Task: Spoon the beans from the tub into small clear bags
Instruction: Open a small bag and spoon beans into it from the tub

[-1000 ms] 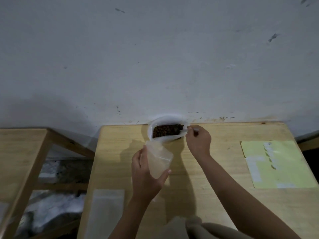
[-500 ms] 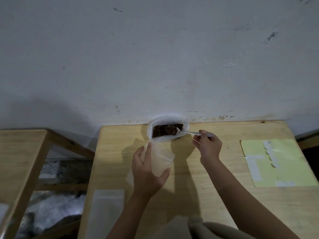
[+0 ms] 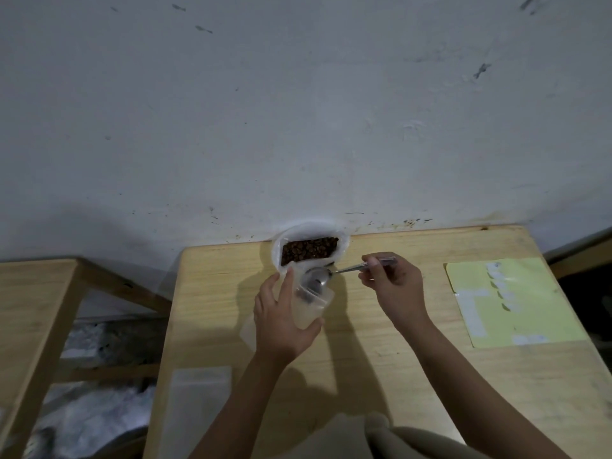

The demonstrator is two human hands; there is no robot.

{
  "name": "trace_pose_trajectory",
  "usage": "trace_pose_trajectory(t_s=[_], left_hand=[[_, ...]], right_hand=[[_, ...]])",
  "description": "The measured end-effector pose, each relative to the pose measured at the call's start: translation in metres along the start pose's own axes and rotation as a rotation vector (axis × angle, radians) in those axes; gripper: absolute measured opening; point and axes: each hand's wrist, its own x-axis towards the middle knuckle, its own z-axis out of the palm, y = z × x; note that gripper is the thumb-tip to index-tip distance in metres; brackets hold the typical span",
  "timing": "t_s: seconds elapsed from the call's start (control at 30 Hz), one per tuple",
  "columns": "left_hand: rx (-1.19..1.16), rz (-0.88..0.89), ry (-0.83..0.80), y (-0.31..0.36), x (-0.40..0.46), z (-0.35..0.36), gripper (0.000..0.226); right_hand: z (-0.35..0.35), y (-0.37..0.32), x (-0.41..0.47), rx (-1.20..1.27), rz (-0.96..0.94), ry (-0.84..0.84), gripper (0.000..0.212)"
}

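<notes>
While the left hand (image 3: 281,321) holds one small clear bag (image 3: 309,308) up off the worktop (image 3: 381,352), the right hand (image 3: 394,286) pinches the handle of one spoon (image 3: 319,276). Fingers and thumb of the left hand curl round the bag and keep its mouth open. The spoon bowl sits tipped at the mouth of the bag. A few dark bits show inside the bag near the top, too blurry to count.

One white tub (image 3: 311,246) stands at the far edge of the worktop, right against the wall (image 3: 298,111). Brown beans (image 3: 309,248) fill the tub, too many to count. The bag is just in front of the tub, very near its rim.

One flat clear bag (image 3: 198,402) lies near the front left corner, close to the left edge. One yellow sheet (image 3: 510,303) lies at the right side, close to the right edge, with pale patches on it.

Bare wood lies between the right hand and the yellow sheet, and more lies left of the held bag, out to the left edge. A second wooden table (image 3: 29,309) stands to the left, with a gap between the two.
</notes>
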Motion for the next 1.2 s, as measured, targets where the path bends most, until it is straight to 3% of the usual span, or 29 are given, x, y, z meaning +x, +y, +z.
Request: trace_pose_trajectory(t_s=[0.2, 0.4, 0.5, 0.7, 0.83, 1.0, 1.2], left_hand=[[-0.022, -0.003, 0.036, -0.005, 0.0, -0.001, 0.105], [0.015, 0.048, 0.093, -0.014, 0.0, -0.003, 0.102], [0.07, 0.06, 0.081, -0.019, 0.001, -0.002, 0.102], [0.107, 0.013, 0.036, -0.024, 0.001, 0.0, 0.105], [0.112, 0.006, 0.027, -0.025, 0.0, 0.0, 0.105], [0.097, 0.022, 0.035, -0.024, -0.001, 0.001, 0.105], [0.067, 0.024, 0.049, -0.024, -0.003, 0.002, 0.103]], right_hand=[[0.01, 0.0, 0.012, -0.032, -0.099, 0.139, 0.011], [0.04, 0.027, 0.028, -0.238, -0.11, 0.128, 0.012], [0.057, 0.038, 0.035, -0.299, -0.023, 0.127, 0.017], [0.073, 0.041, 0.044, -0.079, 0.298, 0.232, 0.03], [0.068, 0.036, 0.044, 0.079, 0.406, 0.278, 0.023], [0.053, 0.026, 0.039, 0.218, 0.441, 0.296, 0.01], [0.029, 0.013, 0.027, 0.24, 0.421, 0.236, 0.012]])
